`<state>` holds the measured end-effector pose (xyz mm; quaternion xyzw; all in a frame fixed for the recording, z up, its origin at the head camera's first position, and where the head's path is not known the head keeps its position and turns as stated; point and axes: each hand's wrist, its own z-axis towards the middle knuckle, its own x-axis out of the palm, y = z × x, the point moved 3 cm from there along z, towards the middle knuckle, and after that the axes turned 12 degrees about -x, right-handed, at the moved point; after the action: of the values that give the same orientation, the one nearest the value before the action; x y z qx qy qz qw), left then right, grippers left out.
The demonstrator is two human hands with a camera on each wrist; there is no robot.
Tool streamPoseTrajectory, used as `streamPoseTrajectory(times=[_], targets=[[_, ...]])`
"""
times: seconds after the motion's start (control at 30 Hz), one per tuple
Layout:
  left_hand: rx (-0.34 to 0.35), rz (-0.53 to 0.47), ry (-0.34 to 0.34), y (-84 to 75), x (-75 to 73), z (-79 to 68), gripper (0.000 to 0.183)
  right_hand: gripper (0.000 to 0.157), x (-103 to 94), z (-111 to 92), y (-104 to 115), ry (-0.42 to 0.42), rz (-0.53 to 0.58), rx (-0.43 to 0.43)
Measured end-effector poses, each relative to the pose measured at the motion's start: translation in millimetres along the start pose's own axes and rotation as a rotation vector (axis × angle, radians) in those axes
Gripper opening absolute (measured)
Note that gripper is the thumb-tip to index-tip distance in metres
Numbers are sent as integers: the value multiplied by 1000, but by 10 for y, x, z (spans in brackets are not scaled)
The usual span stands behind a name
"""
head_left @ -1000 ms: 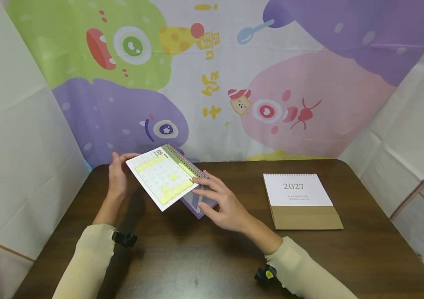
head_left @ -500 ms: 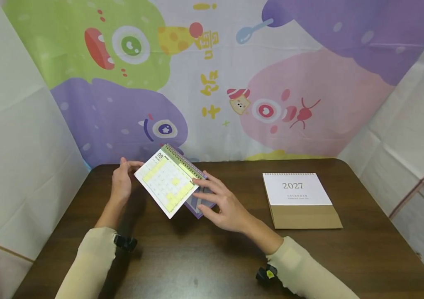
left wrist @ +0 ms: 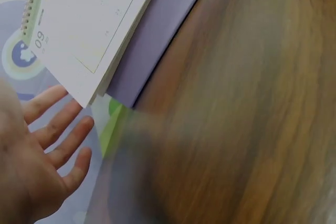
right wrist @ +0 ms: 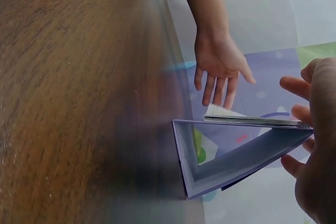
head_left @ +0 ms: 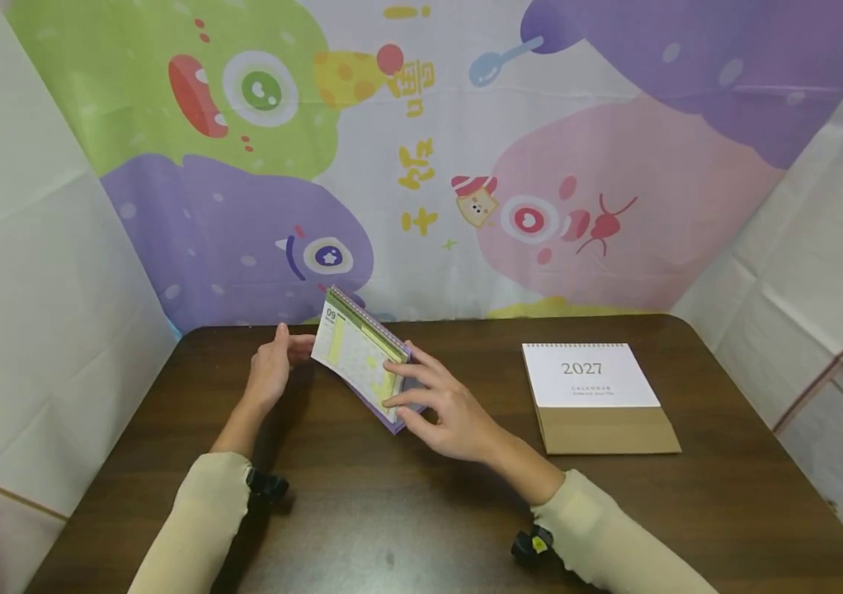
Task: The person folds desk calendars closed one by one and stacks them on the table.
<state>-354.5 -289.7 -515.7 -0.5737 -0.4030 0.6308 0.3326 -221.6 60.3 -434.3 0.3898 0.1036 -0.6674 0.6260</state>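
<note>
A purple spiral-bound desk calendar (head_left: 358,351) stands tilted on the table, left of centre in the head view, with a page marked 09 showing. My right hand (head_left: 451,417) holds it at its right end, fingers on the page side and around the spiral ridge. Seen end-on in the right wrist view, the folded purple stand (right wrist: 184,166) forms a hollow triangle. My left hand (head_left: 270,371) is beside the calendar's left end, palm turned toward it. In the left wrist view, its spread, nearly straight fingers (left wrist: 73,142) are at the corner of the 09 page, seemingly touching it.
A second desk calendar (head_left: 592,396), white with 2027 on it and a tan base, stands on the right of the brown wooden table (head_left: 392,511). Behind the table hangs a cartoon-printed cloth (head_left: 421,280). White sheets (head_left: 28,272) line the sides.
The 09 page, lifted away from the stand earlier, has swung down to the right against the calendar. My left hand has followed to the right. My right hand has stayed in place.
</note>
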Motion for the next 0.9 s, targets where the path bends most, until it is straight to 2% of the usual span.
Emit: streamPoseTrajectory(times=[0.07, 0.17, 0.2, 0.27, 0.33, 0.47, 0.57, 0.63, 0.77, 0.9], targets=[[-10, -2, 42, 254, 64, 205, 74, 17, 1, -1, -3, -2, 3, -1], [-41, 39, 85, 444, 132, 363, 75, 17, -4, -2, 2, -7, 6, -2], [-27, 27, 111, 445, 139, 356, 76, 17, -6, -2, 4, -8, 8, -2], [-15, 17, 104, 410, 152, 322, 77, 16, -11, -2, 7, -8, 11, 1], [-2, -5, 103, 266, 139, 197, 77, 16, -16, -1, 10, -6, 17, 5], [39, -17, 68, -155, 95, -124, 80, 16, -34, -5, 13, -4, 19, 0], [42, -1, 40, -491, 64, -337, 81, 16, -64, -11, 23, -15, 21, -14], [25, 11, 21, -671, 60, -429, 80, 15, -88, -14, 26, -29, 26, -27], [13, 20, 5, -839, 63, -464, 74, 13, -137, -21, 28, -55, 46, -41], [21, 17, 7, -907, 69, -439, 74, 12, -171, -37, 18, -72, 39, -51]])
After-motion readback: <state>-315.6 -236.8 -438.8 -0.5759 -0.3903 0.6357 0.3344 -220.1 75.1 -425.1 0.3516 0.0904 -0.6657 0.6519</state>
